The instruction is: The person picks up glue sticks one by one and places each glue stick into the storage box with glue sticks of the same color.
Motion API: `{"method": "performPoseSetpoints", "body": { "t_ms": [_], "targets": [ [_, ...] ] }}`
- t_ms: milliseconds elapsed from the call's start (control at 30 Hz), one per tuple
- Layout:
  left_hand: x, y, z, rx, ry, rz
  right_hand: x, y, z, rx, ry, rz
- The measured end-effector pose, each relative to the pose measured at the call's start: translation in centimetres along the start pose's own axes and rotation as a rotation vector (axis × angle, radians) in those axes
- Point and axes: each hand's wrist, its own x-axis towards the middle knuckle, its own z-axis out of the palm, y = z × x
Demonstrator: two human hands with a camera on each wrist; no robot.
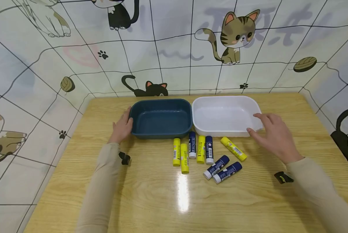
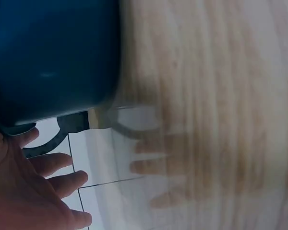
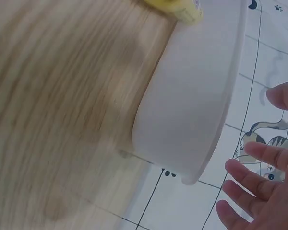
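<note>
In the head view, my left hand point(image 1: 123, 127) lies along the left end of a dark blue tray point(image 1: 161, 136). Its fingers are extended, and in the left wrist view they spread out beside the blue wall point(image 2: 57, 62). My right hand point(image 1: 274, 136) is by the right end of a white tray point(image 1: 220, 133), thumb and fingers apart. The right wrist view has that hand loosely spread, with a gap from the white wall point(image 3: 187, 91). Several yellow glue sticks point(image 1: 176, 152) and several navy glue sticks point(image 1: 209, 150) lie in front of the trays.
Both trays stand side by side at the back of a wooden table point(image 1: 150, 194), near a wall covering with cat drawings point(image 1: 177, 48). Two navy glue sticks point(image 1: 227, 172) lie slanted nearer the front, below a slanted yellow glue stick point(image 1: 233, 149).
</note>
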Motion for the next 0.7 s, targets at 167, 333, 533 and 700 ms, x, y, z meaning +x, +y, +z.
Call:
{"method": "performPoseSetpoints", "body": {
  "t_ms": [167, 333, 533, 700],
  "targets": [
    [0.0, 0.0, 0.4, -0.054, 0.015, 0.01, -0.9, -1.0, 0.2, 0.01, 0.019, -0.032],
    [-0.1, 0.0, 0.5, -0.115, 0.019, 0.008, -1.4, -2.2, 0.1, 0.02, 0.028, -0.044],
    [-0.3, 0.1, 0.6, -0.143, 0.035, 0.008, -1.9, -3.6, 0.4, 0.019, -0.033, -0.076],
    [-0.3, 0.2, 0.7, -0.162, 0.041, 0.004, -2.0, -4.3, 1.3, 0.0, -0.121, -0.133]
  ]
}}
